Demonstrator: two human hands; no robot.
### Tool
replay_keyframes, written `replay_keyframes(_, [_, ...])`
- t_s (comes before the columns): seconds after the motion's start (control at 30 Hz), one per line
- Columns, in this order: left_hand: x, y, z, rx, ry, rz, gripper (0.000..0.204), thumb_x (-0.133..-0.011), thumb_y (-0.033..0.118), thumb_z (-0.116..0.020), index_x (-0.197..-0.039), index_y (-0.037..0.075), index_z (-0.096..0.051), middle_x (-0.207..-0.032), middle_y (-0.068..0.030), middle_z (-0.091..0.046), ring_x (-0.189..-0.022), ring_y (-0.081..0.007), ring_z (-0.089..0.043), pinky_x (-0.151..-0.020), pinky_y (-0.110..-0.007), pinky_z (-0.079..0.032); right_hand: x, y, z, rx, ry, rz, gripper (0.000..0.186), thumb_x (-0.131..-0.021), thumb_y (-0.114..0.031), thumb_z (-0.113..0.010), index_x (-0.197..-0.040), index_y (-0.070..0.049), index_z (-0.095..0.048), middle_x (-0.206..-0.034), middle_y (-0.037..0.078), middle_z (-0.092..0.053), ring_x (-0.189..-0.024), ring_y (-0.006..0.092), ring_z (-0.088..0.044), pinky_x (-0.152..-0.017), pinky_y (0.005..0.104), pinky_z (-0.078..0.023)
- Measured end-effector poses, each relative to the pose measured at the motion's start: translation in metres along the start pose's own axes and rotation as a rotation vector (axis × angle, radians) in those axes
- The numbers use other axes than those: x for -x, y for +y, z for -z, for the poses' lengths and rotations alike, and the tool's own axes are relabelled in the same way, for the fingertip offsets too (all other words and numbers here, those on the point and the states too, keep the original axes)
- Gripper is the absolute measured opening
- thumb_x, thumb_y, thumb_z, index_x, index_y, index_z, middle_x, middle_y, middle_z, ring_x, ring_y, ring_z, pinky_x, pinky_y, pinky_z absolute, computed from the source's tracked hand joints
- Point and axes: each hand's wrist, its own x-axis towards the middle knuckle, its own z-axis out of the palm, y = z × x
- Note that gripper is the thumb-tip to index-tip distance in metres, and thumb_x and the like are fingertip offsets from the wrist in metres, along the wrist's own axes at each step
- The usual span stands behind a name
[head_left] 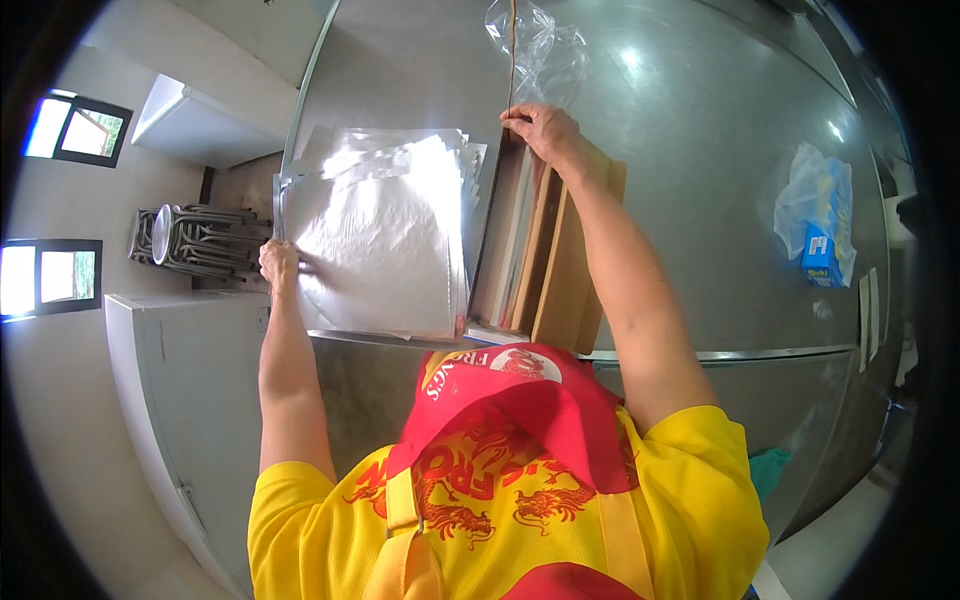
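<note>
A stack of shiny silver sheets [385, 240], like foil, lies on the metal table, its edges uneven at the far and right sides. My left hand [279, 263] is closed at the stack's left edge, fingers curled round the border of a sheet. Just right of the stack stands a long open wooden box [562, 262] with pale, flat-edged contents. My right hand [545, 135] pinches at the box's far left corner, where a thin brown cord or strip [513, 60] runs away from me. What lies under the fingertips is partly hidden.
Crumpled clear plastic [540, 50] lies beyond my right hand. A blue box in a plastic bag [822, 225] sits on the steel table [700, 180] at the right. Stacked metal stools [205, 240] and a white cabinet [190, 400] stand left of the table.
</note>
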Motion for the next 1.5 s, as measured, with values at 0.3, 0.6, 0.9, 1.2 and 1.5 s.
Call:
replay_keyframes(0.3, [0.209,0.188,0.036,0.530,0.036,-0.976,0.028,-0.085,0.009,-0.074,-0.112,0.003,-0.070,-0.122,-0.0225,-0.064,-0.111,-0.0401,-0.060,-0.098,-0.046,-0.049,0.004,0.002,-0.001,-0.028,0.024,0.032,0.021,-0.092,-0.037,-0.072,-0.105,-0.021,-0.078,-0.096,0.003,-0.077,-0.088,0.0230,-0.073,-0.082,0.0374,-0.055])
replay_keyframes(0.6, [0.264,0.292,0.023,-0.058,-0.154,-0.956,0.025,-0.090,0.016,-0.058,-0.097,-0.003,-0.072,-0.129,-0.0179,-0.056,-0.126,-0.0346,-0.047,-0.105,-0.058,-0.034,-0.003,-0.005,0.003,-0.013,-0.021,0.001,0.023,-0.092,-0.038,-0.071,-0.106,-0.020,-0.078,-0.096,0.004,-0.077,-0.089,0.0240,-0.073,-0.082,0.0371,-0.054])
replay_keyframes(0.9, [0.169,0.245,0.112,0.774,-0.414,-0.457,0.017,-0.088,0.016,-0.074,-0.096,0.002,-0.074,-0.090,-0.0043,-0.069,-0.083,-0.0145,-0.062,-0.077,-0.029,-0.049,0.002,-0.002,0.006,-0.103,-0.060,-0.014,0.024,-0.091,-0.037,-0.067,-0.107,-0.022,-0.078,-0.100,0.003,-0.077,-0.094,0.0235,-0.072,-0.086,0.0394,-0.053])
replay_keyframes(1.2, [0.104,0.218,0.244,0.960,-0.449,-0.374,0.026,-0.091,0.018,-0.072,-0.106,-0.003,-0.072,-0.090,-0.0040,-0.071,-0.083,-0.0115,-0.064,-0.082,-0.025,-0.049,0.001,0.002,0.004,-0.089,-0.030,0.011,0.025,-0.091,-0.035,-0.066,-0.109,-0.021,-0.077,-0.101,0.003,-0.077,-0.096,0.0228,-0.072,-0.087,0.0397,-0.052])
replay_keyframes(1.5, [0.117,0.231,0.272,1.019,-0.444,-0.482,0.027,-0.091,0.020,-0.071,-0.106,-0.003,-0.072,-0.087,-0.0038,-0.070,-0.082,-0.0100,-0.062,-0.083,-0.025,-0.049,0.002,0.002,0.005,-0.099,-0.033,0.010,0.024,-0.090,-0.036,-0.068,-0.107,-0.021,-0.078,-0.098,0.002,-0.077,-0.091,0.0223,-0.072,-0.084,0.0368,-0.053])
